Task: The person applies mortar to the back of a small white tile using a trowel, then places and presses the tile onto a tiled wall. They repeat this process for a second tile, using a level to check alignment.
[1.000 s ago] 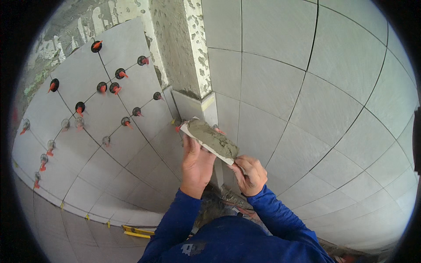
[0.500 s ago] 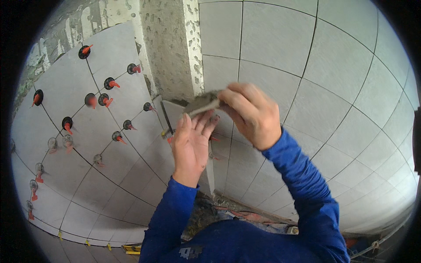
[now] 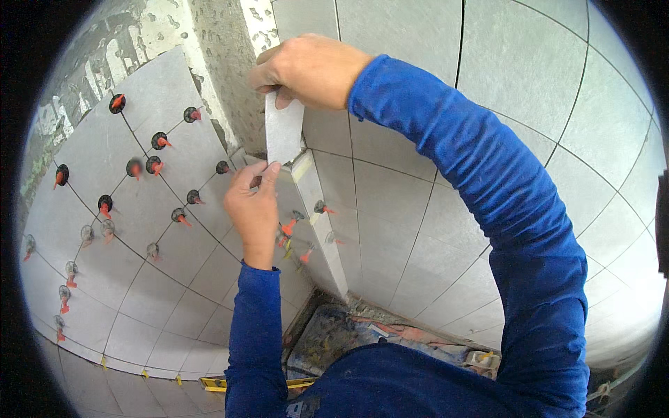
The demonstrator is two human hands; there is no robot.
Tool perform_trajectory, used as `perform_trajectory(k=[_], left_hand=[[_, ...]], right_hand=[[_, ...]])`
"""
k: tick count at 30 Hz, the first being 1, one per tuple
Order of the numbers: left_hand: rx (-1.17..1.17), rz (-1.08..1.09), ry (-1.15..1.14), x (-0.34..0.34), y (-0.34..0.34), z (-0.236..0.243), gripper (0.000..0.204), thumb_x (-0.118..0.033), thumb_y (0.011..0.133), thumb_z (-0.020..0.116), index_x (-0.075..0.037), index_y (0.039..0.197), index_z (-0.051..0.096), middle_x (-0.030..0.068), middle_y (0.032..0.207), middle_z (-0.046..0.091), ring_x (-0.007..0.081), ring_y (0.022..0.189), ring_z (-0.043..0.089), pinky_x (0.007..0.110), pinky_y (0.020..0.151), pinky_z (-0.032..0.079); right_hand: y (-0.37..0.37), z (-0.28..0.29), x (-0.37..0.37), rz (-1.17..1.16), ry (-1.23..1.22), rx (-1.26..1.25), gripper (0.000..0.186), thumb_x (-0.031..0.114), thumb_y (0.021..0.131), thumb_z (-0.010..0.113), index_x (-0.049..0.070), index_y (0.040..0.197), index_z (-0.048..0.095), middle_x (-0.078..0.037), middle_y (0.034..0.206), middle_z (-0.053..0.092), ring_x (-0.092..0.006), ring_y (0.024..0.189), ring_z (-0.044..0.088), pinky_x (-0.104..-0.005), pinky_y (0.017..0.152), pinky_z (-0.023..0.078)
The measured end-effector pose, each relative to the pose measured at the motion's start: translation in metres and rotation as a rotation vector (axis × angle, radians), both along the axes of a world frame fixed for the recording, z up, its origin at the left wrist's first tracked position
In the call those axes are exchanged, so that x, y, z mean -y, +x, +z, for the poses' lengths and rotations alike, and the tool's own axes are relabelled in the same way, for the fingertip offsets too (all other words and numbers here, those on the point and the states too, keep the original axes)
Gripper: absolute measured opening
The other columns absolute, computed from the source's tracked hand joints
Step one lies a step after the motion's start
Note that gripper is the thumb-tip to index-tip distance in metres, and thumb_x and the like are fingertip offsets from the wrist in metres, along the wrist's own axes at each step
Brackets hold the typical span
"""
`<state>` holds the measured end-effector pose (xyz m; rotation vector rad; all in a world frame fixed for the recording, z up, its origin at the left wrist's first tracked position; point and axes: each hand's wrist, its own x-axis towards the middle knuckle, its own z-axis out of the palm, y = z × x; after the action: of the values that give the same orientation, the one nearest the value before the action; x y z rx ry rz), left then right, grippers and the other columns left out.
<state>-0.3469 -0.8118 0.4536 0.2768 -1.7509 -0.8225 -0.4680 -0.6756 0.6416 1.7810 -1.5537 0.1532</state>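
A narrow light-grey piece of tile (image 3: 284, 132) stands upright at the corner column (image 3: 226, 63), whose rough cement face shows beside and above it. My right hand (image 3: 313, 70) grips its upper end, fingers behind and thumb on the front. Lower down, my left hand (image 3: 252, 209) pinches the lower left corner between thumb and fingers. Directly below is the tiled lower part of the column (image 3: 324, 237), with a pale strip along its edge. The back of the piece is turned away from me.
The left wall (image 3: 160, 292) bears large grey tiles with black round levelling clips (image 3: 104, 205) and red handles along the joints. Grey tiles also cover the right wall (image 3: 523, 76). A yellow spirit level (image 3: 212, 384) lies low on the left. Debris and cloths (image 3: 411, 334) lie on the floor.
Both hands have carried the piece of tile up and left to the column. It was tilted with grey mortar showing; now it stands upright with its smooth face toward me.
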Motion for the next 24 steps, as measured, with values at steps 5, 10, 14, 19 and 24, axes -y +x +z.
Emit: perform_trajectory(k=[5,10,14,19,24], left_hand=[[0.014,0.126,-0.222,-0.013,-0.011,-0.001,0.018,-0.014,0.087,0.08,0.002,0.091,0.075,0.0135,0.084,0.072,0.0251,0.071,0.068,0.036,0.067,0.052],[0.09,0.179,-0.18,-0.019,-0.022,-0.007,0.016,-0.013,0.087,0.079,0.002,0.087,0.075,0.0142,0.085,0.073,0.0267,0.073,0.07,0.037,0.068,0.053],[0.098,0.178,-0.201,-0.022,-0.025,-0.008,0.018,-0.015,0.087,0.079,0.002,0.087,0.075,0.0143,0.083,0.074,0.0254,0.072,0.07,0.037,0.07,0.054],[0.141,0.164,-0.146,-0.03,-0.027,-0.007,0.022,-0.02,0.089,0.078,0.002,0.089,0.077,0.015,0.082,0.076,0.0233,0.075,0.072,0.036,0.073,0.055],[0.141,0.221,-0.176,-0.038,-0.03,-0.007,0.016,-0.012,0.085,0.079,0.003,0.083,0.073,0.0153,0.083,0.074,0.0281,0.072,0.071,0.039,0.068,0.054]], right_hand=[[-0.006,-0.003,0.008,0.021,0.086,-0.019,0.021,0.007,0.082,0.074,0.006,0.099,0.063,-0.008,0.096,0.072,-0.0328,0.096,0.072,-0.0458,0.078,0.058],[-0.014,-0.007,0.017,-0.036,0.131,0.046,0.018,0.006,0.083,0.071,0.007,0.099,0.062,-0.006,0.096,0.071,-0.032,0.094,0.072,-0.0453,0.076,0.057],[-0.023,-0.009,0.021,-0.068,0.186,0.133,0.029,0.01,0.084,0.074,0.01,0.112,0.067,-0.013,0.102,0.074,-0.0343,0.1,0.073,-0.0498,0.081,0.058],[-0.037,-0.018,0.021,0.027,0.082,0.089,0.026,0.013,0.084,0.074,0.01,0.109,0.067,-0.012,0.102,0.074,-0.0339,0.097,0.073,-0.0491,0.08,0.058],[-0.04,-0.056,0.002,0.073,-0.225,0.188,0.024,0.011,0.086,0.068,0.009,0.111,0.066,-0.013,0.104,0.07,-0.0348,0.1,0.07,-0.0466,0.082,0.058]])
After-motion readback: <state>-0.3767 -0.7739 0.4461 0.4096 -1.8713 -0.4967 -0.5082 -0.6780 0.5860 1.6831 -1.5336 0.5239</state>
